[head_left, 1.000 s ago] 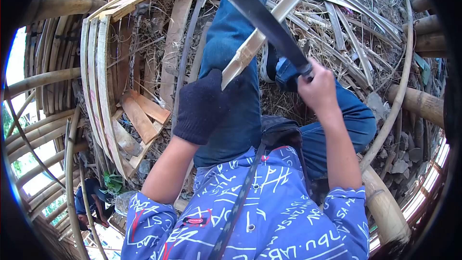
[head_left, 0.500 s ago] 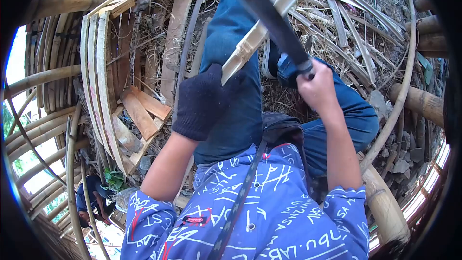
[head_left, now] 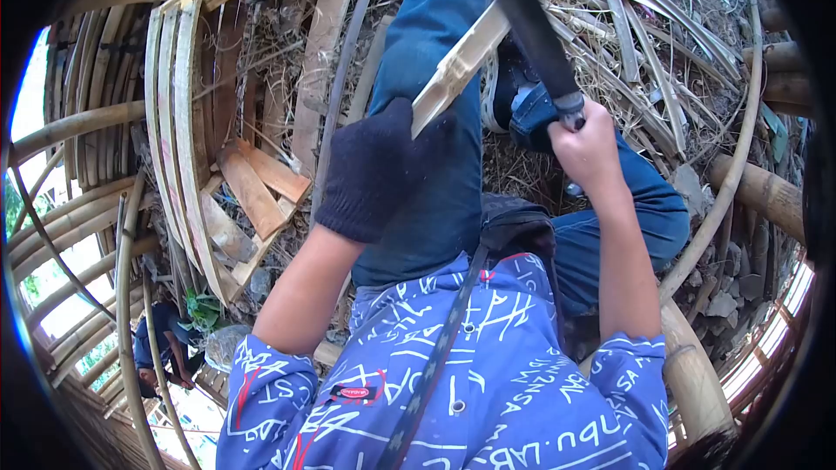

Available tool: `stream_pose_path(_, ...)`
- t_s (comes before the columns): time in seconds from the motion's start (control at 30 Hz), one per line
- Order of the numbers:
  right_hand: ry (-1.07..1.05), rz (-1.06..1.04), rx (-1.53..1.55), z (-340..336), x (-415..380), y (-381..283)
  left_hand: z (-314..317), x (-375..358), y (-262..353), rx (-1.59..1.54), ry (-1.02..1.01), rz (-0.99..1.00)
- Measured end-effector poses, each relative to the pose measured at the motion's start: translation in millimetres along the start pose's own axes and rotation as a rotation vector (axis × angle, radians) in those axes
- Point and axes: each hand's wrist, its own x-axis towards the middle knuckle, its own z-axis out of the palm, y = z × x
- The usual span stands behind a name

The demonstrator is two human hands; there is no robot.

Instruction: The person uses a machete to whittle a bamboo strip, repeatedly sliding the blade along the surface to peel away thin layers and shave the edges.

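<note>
My left hand (head_left: 370, 170), in a dark knitted glove, is closed around the near end of a split bamboo strip (head_left: 470, 54). The pale strip slants up and to the right over my leg, with a rough node partway along it. My bare right hand (head_left: 582, 141) grips the handle of a machete (head_left: 527, 26). Its dark, broad blade points up and to the left and crosses over the strip near the top of the view. The handle is mostly hidden by my fingers.
A wooden crate-like frame (head_left: 178, 122) with loose wood pieces (head_left: 254, 187) inside is at left. Bamboo strips and shavings (head_left: 623, 61) litter the ground ahead. Bamboo poles (head_left: 762, 196) flank me on both sides. Another person (head_left: 161, 344) is at lower left.
My right hand and the machete have shifted slightly right and down. The bamboo strip and my gloved left hand have moved a little.
</note>
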Motion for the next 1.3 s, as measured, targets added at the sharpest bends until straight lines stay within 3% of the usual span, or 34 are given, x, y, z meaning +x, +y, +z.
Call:
stream_pose_path(0.1,0.021,-0.147,-0.078,19.6,-14.9,0.1,-4.1,2.8,5.6,0.074,-0.04,-0.033)
stream_pose_path(0.17,-0.071,-0.086,-0.094,-1.2,-7.0,-5.2,-2.7,1.6,0.9,0.016,0.02,0.049)
stream_pose_path(0.23,-0.036,0.025,0.027,3.4,-2.9,-8.5,0.7,2.8,0.9,0.02,0.017,0.011)
stream_pose_path(0.3,-0.033,-0.201,-0.015,20.4,-17.4,-0.6,0.8,1.3,-0.2,0.028,0.026,-0.019)
stream_pose_path(0.4,-0.005,-0.139,-0.017,3.2,-7.7,0.6,3.4,2.8,-1.5,-0.006,0.069,0.049)
stream_pose_path(0.47,-0.04,0.001,0.021,4.3,-5.4,-7.4,0.2,3.4,1.5,0.003,0.022,-0.019)
stream_pose_path(0.57,-0.034,-0.166,-0.018,18.6,-18.1,-0.7,2.8,-1.1,-2.7,-0.007,0.049,0.035)
stream_pose_path(0.7,-0.017,0.0,0.027,5.0,-5.0,-12.3,0.3,-0.2,1.0,0.003,0.018,-0.028)
stream_pose_path(0.77,0.007,-0.202,-0.063,17.5,-14.2,-1.1,0.3,3.3,2.3,0.031,0.013,-0.012)
stream_pose_path(0.93,-0.029,-0.035,-0.078,0.3,-0.5,-7.6,1.7,1.1,-1.9,0.021,0.023,0.01)
stream_pose_path(0.97,0.01,-0.168,0.012,12.5,-7.3,-1.3,1.8,3.2,-0.1,0.018,0.016,-0.013)
stream_pose_path(1.07,-0.051,-0.166,-0.124,7.1,-8.9,1.3,2.8,0.4,-3.8,-0.025,0.055,0.037)
stream_pose_path(1.17,-0.06,0.013,0.042,11.4,2.4,-1.6,2.2,2.5,-1.1,0.007,0.041,0.013)
stream_pose_path(1.23,0.002,-0.228,-0.022,23.6,-12.7,0.8,0.1,-1.1,-3.4,0.013,0.032,0.01)
stream_pose_path(1.3,0.009,-0.179,-0.101,18.1,-8.9,1.1,0.4,3.3,-1.2,0.011,0.024,0.018)
